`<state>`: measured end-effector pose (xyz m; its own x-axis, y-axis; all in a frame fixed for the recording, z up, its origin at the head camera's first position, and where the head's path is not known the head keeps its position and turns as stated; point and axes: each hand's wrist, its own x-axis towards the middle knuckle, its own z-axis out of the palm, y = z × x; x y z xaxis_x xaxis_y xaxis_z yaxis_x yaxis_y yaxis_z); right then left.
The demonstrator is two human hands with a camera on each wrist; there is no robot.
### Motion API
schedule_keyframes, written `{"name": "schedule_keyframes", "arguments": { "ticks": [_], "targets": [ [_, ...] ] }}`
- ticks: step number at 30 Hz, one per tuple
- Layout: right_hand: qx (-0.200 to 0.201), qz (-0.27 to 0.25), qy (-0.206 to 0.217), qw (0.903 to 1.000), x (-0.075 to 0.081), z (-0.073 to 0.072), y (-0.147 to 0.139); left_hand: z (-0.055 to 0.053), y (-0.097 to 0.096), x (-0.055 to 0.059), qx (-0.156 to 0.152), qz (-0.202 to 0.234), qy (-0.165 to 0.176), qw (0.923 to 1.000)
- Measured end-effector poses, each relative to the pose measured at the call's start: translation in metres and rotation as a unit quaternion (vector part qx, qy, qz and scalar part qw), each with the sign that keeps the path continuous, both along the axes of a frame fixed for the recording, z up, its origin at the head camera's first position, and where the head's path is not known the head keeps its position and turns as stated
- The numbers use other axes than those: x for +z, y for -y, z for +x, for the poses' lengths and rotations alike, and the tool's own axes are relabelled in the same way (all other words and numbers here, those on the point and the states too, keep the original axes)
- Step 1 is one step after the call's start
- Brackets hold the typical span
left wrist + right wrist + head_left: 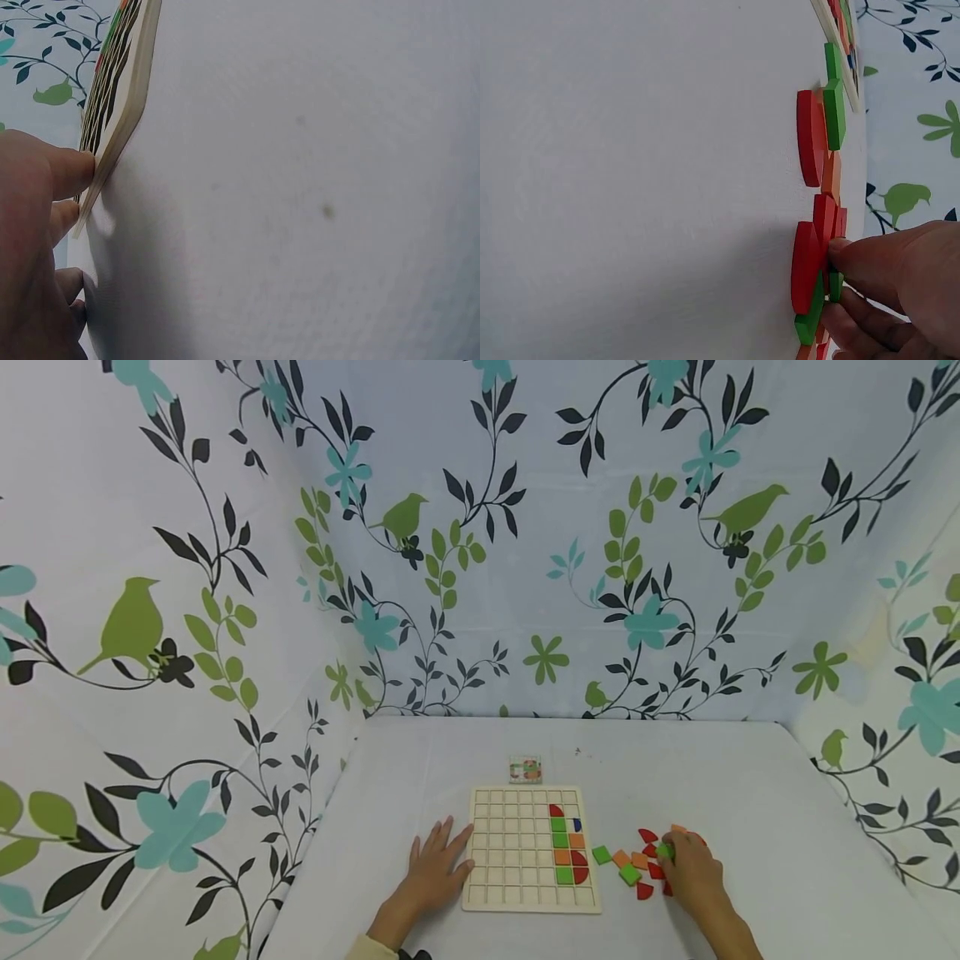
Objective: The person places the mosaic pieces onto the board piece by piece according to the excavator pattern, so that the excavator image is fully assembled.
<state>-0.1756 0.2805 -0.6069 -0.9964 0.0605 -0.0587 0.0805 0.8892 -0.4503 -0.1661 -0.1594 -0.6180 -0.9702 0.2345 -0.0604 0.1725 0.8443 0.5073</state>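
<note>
My right hand [693, 870] pinches a green square tile [665, 850] between thumb and fingertips, over a loose pile of pieces right of the board. In the right wrist view, the green tile [836, 287] shows between thumb and finger, partly covered. My left hand [435, 870] lies flat with fingers spread, its fingertips and thumb touching the left edge of the wooden grid board [502, 852]. Green and orange squares, red rounded pieces and a small blue piece [577, 825] sit in the board's right-hand columns.
Loose red rounded pieces [645, 891], green squares [602, 855] and orange squares [622, 858] lie scattered between the board and my right hand. A small pattern card [525, 769] lies behind the board. White cloth covers the table [420, 760]; a patterned curtain [480, 568] stands behind it.
</note>
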Motion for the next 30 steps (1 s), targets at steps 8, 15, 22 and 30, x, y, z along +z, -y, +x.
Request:
{"name": "schedule_keyframes", "arguments": {
  "ticks": [8, 15, 22, 30],
  "targets": [
    [-0.012, -0.002, -0.019, 0.9997, 0.000, -0.015, -0.002, 0.001, 0.001, -0.004, -0.001, 0.021, -0.011, 0.9997],
    [-0.030, -0.022, -0.021, 0.9991, 0.001, -0.042, 0.000, 0.000, 0.002, -0.007, 0.000, 0.016, -0.010, 0.9998],
    [-0.026, -0.038, -0.018, 0.9988, 0.001, -0.068, 0.008, -0.003, 0.004, -0.011, -0.003, 0.009, -0.013, 0.9999],
    [-0.005, -0.006, -0.020, 0.9998, 0.006, -0.090, 0.035, -0.003, 0.005, -0.017, -0.004, 0.026, -0.021, 0.9994]
  ]
}}
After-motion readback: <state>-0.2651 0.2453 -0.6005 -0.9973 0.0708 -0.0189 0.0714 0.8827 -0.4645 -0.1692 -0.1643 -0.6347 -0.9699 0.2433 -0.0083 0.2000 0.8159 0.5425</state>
